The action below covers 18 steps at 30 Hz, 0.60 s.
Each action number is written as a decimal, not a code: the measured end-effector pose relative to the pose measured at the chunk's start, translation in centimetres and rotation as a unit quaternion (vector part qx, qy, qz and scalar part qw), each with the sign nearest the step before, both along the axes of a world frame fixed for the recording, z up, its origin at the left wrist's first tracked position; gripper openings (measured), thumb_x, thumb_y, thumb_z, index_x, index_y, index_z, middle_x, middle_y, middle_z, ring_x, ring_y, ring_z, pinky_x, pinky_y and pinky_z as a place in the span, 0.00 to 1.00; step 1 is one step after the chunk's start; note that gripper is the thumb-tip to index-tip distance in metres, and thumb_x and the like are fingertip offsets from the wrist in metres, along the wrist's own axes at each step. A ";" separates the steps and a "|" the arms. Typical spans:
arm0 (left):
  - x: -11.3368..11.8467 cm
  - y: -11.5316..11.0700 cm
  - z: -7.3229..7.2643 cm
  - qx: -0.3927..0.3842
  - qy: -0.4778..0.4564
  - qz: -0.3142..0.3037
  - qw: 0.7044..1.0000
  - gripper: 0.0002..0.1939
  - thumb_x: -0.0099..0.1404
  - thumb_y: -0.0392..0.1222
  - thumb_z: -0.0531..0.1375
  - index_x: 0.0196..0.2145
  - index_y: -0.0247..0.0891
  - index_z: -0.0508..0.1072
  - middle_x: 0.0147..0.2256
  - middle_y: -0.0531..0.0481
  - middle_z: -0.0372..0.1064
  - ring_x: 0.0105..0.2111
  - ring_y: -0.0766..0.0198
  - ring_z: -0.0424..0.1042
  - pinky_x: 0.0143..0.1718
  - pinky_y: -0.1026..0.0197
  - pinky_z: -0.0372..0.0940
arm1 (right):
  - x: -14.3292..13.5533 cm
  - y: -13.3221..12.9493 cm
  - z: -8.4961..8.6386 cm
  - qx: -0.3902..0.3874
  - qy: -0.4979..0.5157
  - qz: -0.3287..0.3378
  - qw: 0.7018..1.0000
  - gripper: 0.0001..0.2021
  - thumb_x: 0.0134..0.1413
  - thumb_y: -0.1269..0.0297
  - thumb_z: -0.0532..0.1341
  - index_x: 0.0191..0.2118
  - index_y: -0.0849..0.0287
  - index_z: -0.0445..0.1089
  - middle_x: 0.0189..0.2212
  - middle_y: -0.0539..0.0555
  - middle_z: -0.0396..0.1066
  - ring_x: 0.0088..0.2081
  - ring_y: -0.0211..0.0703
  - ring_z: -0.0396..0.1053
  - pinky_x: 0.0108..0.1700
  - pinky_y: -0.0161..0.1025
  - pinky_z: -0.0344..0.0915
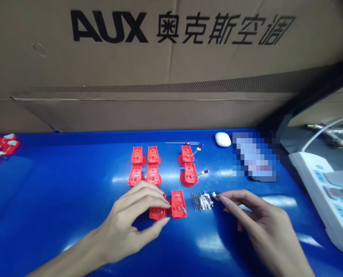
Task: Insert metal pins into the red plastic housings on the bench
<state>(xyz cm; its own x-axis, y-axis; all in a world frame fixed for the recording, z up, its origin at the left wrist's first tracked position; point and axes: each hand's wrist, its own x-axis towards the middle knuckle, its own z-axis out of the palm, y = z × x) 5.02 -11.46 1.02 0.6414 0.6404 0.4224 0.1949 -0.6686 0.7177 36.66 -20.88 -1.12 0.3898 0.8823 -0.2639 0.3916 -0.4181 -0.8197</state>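
Observation:
My left hand [136, 219] is over a red plastic housing [157, 212], thumb and fingers apart around it. The fingers cover part of that housing, and I cannot tell whether they touch it. Just to the right lies another red housing [177, 204] with a small grey metal piece at its lower right corner. My right hand [258, 219] pinches a small white part with a thin metal pin [214, 194] between thumb and fingertips. Left of those fingertips lies a small pile of metal pins and flat silvery pieces [202, 201].
Behind stand several more red housings [153, 155]; two on the right [189, 174] have a rod sticking out. A screwdriver [183, 143], a white rounded case [223, 139] and a blurred-out object [255, 156] lie farther back. A power strip [324, 192] borders the right, red-and-white parts [0, 148] the left.

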 end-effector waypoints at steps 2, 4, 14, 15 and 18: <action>0.0 0.0 0.0 0.001 -0.004 -0.001 1.000 0.17 0.69 0.26 0.69 0.53 0.37 0.79 0.46 0.45 0.81 0.50 0.56 0.79 0.54 0.52 0.77 | -0.1 -0.3 -0.3 0.000 -0.003 -0.001 1.000 0.28 0.61 0.34 0.69 0.51 0.53 0.81 0.43 0.55 0.84 0.29 0.43 0.73 0.29 0.37 0.69; 0.0 0.0 -0.1 0.002 -0.003 -0.003 1.000 0.17 0.69 0.26 0.69 0.53 0.37 0.80 0.46 0.44 0.81 0.50 0.56 0.79 0.54 0.52 0.77 | -0.2 -0.5 -0.5 0.001 -0.006 -0.002 1.000 0.27 0.62 0.34 0.68 0.51 0.53 0.81 0.45 0.55 0.84 0.32 0.45 0.76 0.31 0.38 0.70; 0.0 -0.1 0.0 0.008 -0.002 -0.002 1.000 0.17 0.69 0.25 0.69 0.53 0.36 0.79 0.46 0.45 0.81 0.50 0.57 0.78 0.55 0.52 0.76 | -0.5 -1.3 -1.6 0.039 -0.027 0.012 0.999 0.24 0.63 0.36 0.68 0.51 0.49 0.83 0.50 0.54 0.85 0.45 0.50 0.83 0.40 0.36 0.74; 0.0 -0.1 -0.1 0.009 -0.003 -0.002 1.000 0.17 0.69 0.25 0.69 0.53 0.37 0.79 0.46 0.45 0.81 0.50 0.57 0.78 0.55 0.52 0.76 | -0.5 -1.3 -1.7 0.041 -0.027 0.015 0.999 0.24 0.63 0.36 0.68 0.50 0.49 0.83 0.50 0.53 0.85 0.46 0.51 0.83 0.41 0.36 0.75; 0.0 0.0 -0.1 0.007 -0.001 -0.001 1.000 0.18 0.69 0.25 0.69 0.54 0.37 0.79 0.46 0.45 0.81 0.50 0.57 0.78 0.55 0.52 0.76 | -0.4 -1.4 -1.8 0.042 -0.025 0.018 0.999 0.23 0.64 0.36 0.68 0.50 0.48 0.83 0.50 0.53 0.85 0.48 0.52 0.83 0.41 0.36 0.75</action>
